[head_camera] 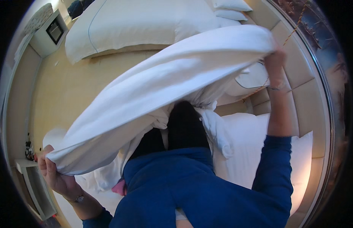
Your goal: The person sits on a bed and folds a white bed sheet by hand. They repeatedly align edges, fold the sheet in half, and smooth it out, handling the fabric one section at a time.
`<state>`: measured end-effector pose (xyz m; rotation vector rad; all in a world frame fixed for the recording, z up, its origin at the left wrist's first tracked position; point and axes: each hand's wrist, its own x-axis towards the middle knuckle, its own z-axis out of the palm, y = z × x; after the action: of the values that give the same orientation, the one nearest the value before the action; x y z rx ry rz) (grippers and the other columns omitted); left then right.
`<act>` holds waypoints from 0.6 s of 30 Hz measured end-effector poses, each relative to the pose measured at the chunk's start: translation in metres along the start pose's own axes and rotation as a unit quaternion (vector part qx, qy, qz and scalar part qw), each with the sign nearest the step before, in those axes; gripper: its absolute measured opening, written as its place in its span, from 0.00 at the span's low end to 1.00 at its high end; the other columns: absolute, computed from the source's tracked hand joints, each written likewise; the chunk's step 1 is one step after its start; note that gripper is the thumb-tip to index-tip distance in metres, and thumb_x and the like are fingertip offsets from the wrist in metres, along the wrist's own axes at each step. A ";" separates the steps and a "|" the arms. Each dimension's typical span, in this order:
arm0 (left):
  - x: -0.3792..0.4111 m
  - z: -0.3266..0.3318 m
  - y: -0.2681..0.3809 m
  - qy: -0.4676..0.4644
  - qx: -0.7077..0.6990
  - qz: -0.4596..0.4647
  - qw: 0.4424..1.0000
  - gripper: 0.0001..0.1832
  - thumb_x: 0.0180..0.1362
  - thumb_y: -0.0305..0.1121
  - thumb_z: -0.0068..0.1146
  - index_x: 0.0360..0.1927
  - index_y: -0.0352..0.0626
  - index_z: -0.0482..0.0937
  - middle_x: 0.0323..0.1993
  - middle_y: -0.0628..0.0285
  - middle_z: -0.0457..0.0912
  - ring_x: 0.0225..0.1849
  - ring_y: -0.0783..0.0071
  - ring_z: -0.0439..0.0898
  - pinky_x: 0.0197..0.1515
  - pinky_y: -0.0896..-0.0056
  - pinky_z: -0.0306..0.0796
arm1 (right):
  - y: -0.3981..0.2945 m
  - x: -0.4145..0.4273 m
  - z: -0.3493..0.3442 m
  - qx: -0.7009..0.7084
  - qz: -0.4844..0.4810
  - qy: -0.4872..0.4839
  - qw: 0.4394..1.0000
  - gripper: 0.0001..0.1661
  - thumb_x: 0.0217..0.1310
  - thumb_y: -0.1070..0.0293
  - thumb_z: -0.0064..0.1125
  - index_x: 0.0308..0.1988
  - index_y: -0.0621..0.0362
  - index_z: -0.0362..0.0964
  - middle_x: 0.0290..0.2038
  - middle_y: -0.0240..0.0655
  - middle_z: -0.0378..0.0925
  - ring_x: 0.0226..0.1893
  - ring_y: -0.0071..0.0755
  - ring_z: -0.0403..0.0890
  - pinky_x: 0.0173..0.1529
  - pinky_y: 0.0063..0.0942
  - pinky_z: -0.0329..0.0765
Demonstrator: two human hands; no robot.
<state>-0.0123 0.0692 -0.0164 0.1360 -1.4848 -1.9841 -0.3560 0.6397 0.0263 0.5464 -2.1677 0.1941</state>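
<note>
A large white cloth, which looks like bed linen, is stretched between my two hands and slants across the view from lower left to upper right. My left hand, with a wristwatch, pinches one edge at the lower left. At the upper right my right hand is blurred and grips the other end. Below the cloth show my dark-clothed legs, among bunched white bedding. A white pillow stands against the headboard side at the right. A small pink item lies on the bed by my left side.
Another bed with white bedding and pillows stands beyond a yellowish floor. Between the beds is a rounded bedside table. A padded beige headboard panel runs along the right. A small white cabinet stands at lower left.
</note>
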 end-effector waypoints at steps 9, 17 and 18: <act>0.014 0.010 -0.035 0.003 -0.014 -0.019 1.000 0.08 0.60 0.29 0.56 0.35 0.33 0.77 0.29 0.64 0.75 0.33 0.76 0.73 0.39 0.76 0.68 | -0.158 -0.155 -0.211 -0.154 0.118 -0.520 0.832 0.18 0.54 0.54 0.60 0.34 0.58 0.78 0.30 0.49 0.80 0.33 0.49 0.82 0.40 0.40 0.77; -0.008 0.003 -0.052 -0.196 0.125 -0.119 0.965 0.11 0.53 0.32 0.63 0.24 0.33 0.78 0.20 0.68 0.72 0.25 0.81 0.66 0.30 0.79 0.55 | -0.175 -0.284 -0.179 0.238 0.160 -0.712 0.640 0.17 0.50 0.57 0.64 0.37 0.57 0.78 0.36 0.48 0.80 0.38 0.53 0.80 0.44 0.39 0.76; -0.008 0.000 -0.052 -0.196 0.125 -0.115 0.966 0.11 0.53 0.32 0.63 0.24 0.33 0.78 0.20 0.68 0.72 0.25 0.81 0.66 0.30 0.79 0.55 | -0.165 -0.280 -0.168 0.203 0.142 -0.714 0.655 0.11 0.51 0.63 0.61 0.33 0.58 0.77 0.33 0.49 0.80 0.36 0.52 0.80 0.42 0.40 0.75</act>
<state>-0.0283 0.0811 -0.0655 0.0216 -2.0561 -2.0796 -0.0132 0.6357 -0.1008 0.7042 -3.8424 0.5702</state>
